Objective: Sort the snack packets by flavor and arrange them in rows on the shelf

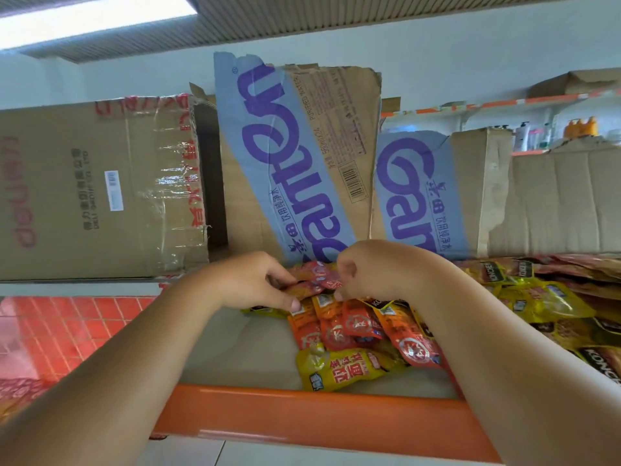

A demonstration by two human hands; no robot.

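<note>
Several packets [317,279] partly behind right hand [373,274]

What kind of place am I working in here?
Probably a small shop or its stockroom: snack packets heaped on an orange-edged shelf, cardboard cartons behind them, bottled goods on a far shelf.

shelf edge [302,422]: orange
packets [363,326]: red-orange, white circles
front packet [339,368]: yellow, red lettering
cartons [302,156]: brown, grey-blue band, purple lettering
</note>
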